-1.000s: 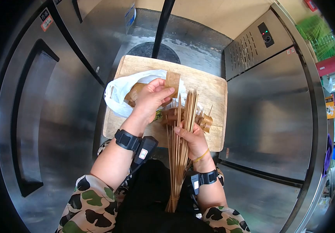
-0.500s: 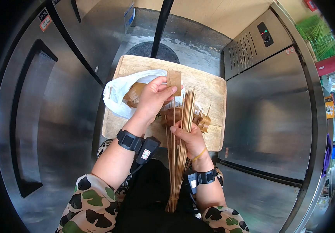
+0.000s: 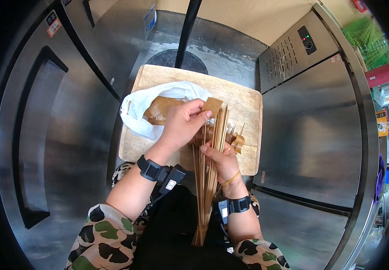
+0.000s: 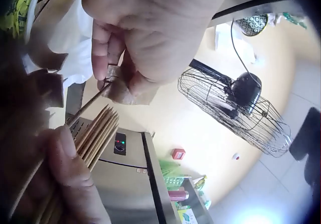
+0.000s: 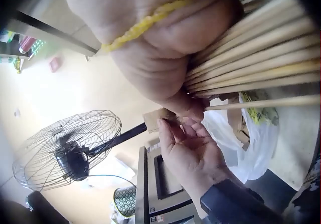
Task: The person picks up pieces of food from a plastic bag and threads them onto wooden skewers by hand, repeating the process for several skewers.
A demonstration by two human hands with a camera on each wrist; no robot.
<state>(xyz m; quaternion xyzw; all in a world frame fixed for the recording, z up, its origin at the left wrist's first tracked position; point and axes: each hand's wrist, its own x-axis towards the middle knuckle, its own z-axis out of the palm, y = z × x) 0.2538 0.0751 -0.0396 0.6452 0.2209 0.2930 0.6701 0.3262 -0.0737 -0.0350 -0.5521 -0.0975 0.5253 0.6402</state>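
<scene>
My left hand (image 3: 181,123) pinches a thin, flat brown square slice (image 3: 213,106), perhaps bean curd, between thumb and fingers. A thick bundle of bamboo skewers (image 3: 211,177) is gripped in my right hand (image 3: 224,163), tips upward, tied near the lower end. One skewer (image 4: 90,102) stands apart from the bundle, its tip at the slice (image 4: 120,91) in the left wrist view. Behind the bundle, several skewered brown pieces (image 3: 238,143) lie on the wooden board, partly hidden. More brown slices (image 3: 162,110) sit in a white plastic bag (image 3: 132,110) left of my hands.
The wooden board (image 3: 244,105) lies in front of my knees. Steel fridges stand close on both sides, a left one (image 3: 81,148) and a right one (image 3: 311,135). A black pole (image 3: 187,33) rises behind the board, and a fan (image 4: 235,103) shows in the left wrist view.
My left hand has moved right and slightly down with the slice, which now tilts beside the bundle's tips. The right hand and its skewers have barely shifted.
</scene>
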